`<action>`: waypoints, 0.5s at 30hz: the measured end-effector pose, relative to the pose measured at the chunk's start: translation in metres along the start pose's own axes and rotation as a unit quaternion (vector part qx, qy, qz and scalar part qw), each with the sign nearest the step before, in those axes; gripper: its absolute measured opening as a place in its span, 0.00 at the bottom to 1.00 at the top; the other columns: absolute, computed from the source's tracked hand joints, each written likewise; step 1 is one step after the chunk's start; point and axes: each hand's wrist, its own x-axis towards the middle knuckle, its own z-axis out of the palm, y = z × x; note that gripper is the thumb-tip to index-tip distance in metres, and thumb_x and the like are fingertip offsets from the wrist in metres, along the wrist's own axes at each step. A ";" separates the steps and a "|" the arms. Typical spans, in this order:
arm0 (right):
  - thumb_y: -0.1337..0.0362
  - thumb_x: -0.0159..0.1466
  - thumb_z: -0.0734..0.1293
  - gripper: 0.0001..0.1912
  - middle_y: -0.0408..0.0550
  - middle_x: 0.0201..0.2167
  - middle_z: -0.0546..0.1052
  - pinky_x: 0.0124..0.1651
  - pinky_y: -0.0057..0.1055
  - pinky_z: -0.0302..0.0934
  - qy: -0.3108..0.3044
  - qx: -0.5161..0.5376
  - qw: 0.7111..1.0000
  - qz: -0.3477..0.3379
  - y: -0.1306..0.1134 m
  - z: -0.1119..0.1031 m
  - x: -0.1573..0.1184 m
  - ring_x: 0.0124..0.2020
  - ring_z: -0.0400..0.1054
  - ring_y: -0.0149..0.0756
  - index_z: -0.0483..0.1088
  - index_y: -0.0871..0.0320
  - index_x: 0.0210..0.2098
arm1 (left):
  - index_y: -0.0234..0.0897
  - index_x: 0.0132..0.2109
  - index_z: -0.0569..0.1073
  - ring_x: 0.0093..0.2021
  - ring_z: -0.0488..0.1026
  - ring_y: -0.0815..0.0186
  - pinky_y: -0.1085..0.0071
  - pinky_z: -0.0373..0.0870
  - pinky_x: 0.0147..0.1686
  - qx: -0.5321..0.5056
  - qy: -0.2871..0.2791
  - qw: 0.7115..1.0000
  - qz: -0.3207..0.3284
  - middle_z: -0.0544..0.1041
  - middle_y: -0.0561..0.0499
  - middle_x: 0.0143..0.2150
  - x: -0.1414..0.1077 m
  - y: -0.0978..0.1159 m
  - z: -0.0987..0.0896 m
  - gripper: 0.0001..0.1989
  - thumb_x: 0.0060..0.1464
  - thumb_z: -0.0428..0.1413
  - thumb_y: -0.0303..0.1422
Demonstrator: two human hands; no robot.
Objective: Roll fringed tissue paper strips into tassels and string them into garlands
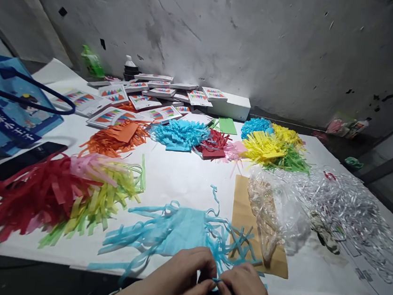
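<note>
A light-blue sheet of tissue paper (187, 229) with fringed strips at both ends lies on the white table in front of me. At the near table edge, my left hand (181, 278) pinches a blue paper strip (216, 281) between thumb and forefinger. My right hand (247, 290) pinches the same strip close beside it, the fingertips almost touching. Some of the strip hangs below the hands, partly hidden by them. A short twisted blue strip (215, 198) lies above the sheet.
Red tissue fringe (42, 191) lies left, near a black phone (21, 160) and a blue bag (13, 103). Printed packets (163, 91) are piled behind orange fringe (116, 136) and blue fringe (182, 134). Right are brown cardboard (242, 195), a clear plastic bag (281, 214) and silver tinsel (346, 207).
</note>
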 end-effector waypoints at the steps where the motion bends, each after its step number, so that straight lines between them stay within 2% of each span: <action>1: 0.68 0.71 0.59 0.08 0.42 0.28 0.75 0.35 0.29 0.63 -0.004 0.015 1.000 0.009 0.000 0.000 -0.001 0.30 0.69 0.34 0.68 0.54 0.36 | 0.40 0.40 0.69 0.34 0.68 0.68 0.75 0.65 0.36 -0.004 0.004 1.000 -0.001 0.74 0.53 0.38 0.000 0.000 0.000 0.03 0.61 0.51 0.27; 4: 0.64 0.71 0.61 0.05 0.43 0.32 0.78 0.38 0.27 0.66 0.015 0.050 0.998 0.024 -0.001 0.003 -0.002 0.33 0.72 0.33 0.69 0.54 0.42 | 0.39 0.39 0.69 0.33 0.67 0.68 0.75 0.65 0.35 -0.005 0.018 1.000 -0.006 0.74 0.53 0.36 0.000 -0.001 0.000 0.04 0.61 0.51 0.27; 8: 0.66 0.71 0.60 0.09 0.41 0.26 0.75 0.33 0.25 0.64 0.059 0.052 0.997 0.023 -0.002 0.010 -0.004 0.28 0.71 0.31 0.69 0.54 0.36 | 0.40 0.39 0.69 0.32 0.68 0.68 0.75 0.65 0.33 -0.007 0.017 1.000 -0.013 0.74 0.53 0.36 -0.001 0.000 0.002 0.03 0.60 0.51 0.28; 15: 0.62 0.73 0.60 0.11 0.42 0.28 0.76 0.31 0.23 0.63 0.045 0.116 0.988 0.086 -0.001 0.012 -0.008 0.30 0.73 0.31 0.70 0.53 0.36 | 0.38 0.36 0.74 0.32 0.70 0.67 0.74 0.64 0.34 -0.032 0.048 0.998 0.001 0.77 0.51 0.33 0.001 -0.004 0.007 0.05 0.60 0.53 0.30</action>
